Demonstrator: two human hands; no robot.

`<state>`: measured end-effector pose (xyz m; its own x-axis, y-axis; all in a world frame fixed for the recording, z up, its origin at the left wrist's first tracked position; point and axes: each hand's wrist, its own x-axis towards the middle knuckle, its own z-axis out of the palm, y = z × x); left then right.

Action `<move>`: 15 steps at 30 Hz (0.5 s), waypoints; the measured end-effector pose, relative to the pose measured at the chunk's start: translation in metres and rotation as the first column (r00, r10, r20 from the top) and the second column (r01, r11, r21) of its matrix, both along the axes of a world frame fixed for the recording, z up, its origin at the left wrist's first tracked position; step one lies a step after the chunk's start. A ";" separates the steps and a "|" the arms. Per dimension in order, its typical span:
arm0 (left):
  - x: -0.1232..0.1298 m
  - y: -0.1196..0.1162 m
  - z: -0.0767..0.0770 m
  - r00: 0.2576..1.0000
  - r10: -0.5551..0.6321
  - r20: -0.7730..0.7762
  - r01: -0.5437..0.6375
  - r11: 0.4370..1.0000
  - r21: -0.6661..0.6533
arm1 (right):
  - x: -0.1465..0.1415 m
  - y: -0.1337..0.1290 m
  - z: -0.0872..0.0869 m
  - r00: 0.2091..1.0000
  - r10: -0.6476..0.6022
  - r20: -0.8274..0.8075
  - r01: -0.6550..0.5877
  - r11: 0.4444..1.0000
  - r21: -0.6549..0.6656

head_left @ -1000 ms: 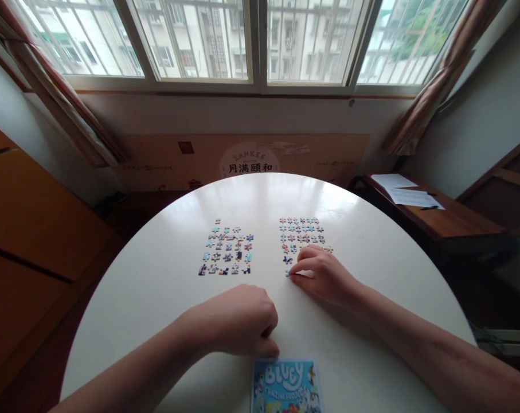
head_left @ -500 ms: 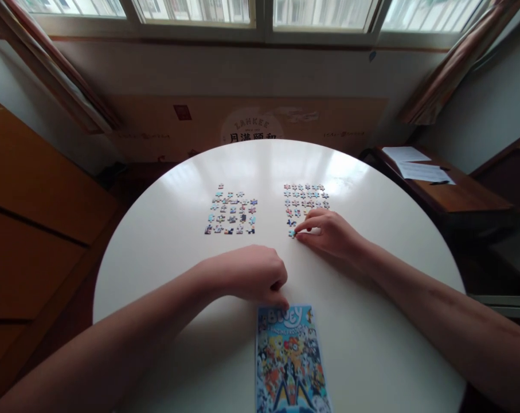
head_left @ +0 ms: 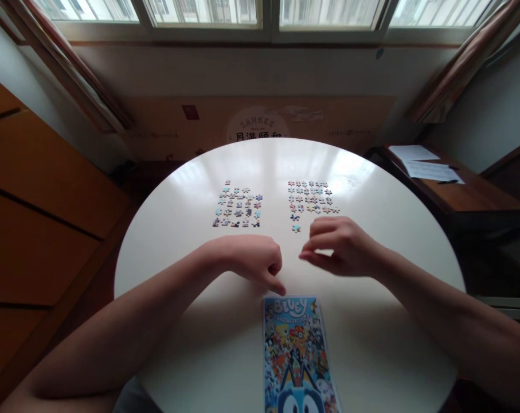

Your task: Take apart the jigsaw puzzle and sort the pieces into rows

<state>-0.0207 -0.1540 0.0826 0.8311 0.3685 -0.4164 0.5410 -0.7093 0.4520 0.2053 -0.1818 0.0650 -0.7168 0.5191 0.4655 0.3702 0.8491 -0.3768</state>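
Observation:
My left hand (head_left: 257, 261) hovers just above the top edge of a Bluey picture card (head_left: 294, 350), fingers curled into a fist with the thumb pointing down. Its palm is hidden, so whatever it may hold is out of sight. My right hand (head_left: 339, 248) is over the table right of centre, its thumb and forefinger drawn together with no piece visible between them. A light-blue puzzle piece (head_left: 296, 228) lies just beyond its fingertips, apart from them. Behind that piece is a dark blue piece (head_left: 294, 218).
Jigsaw pieces lie spaced in rows, one group on the left (head_left: 238, 212) and another on the right (head_left: 310, 199). They rest on a round white table (head_left: 178, 189). A brown side table (head_left: 470, 192) with papers (head_left: 431, 171) stands at the right, beneath the curtained window.
My right hand has let go of the light-blue piece and drawn back toward me. My left hand remains near the card's top edge. The whole view has shifted slightly.

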 end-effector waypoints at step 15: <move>0.001 -0.007 -0.001 1.000 -0.016 -0.002 0.017 0.989 0.146 | -0.072 -0.116 -0.008 0.763 0.474 0.440 -0.354 0.875 -0.329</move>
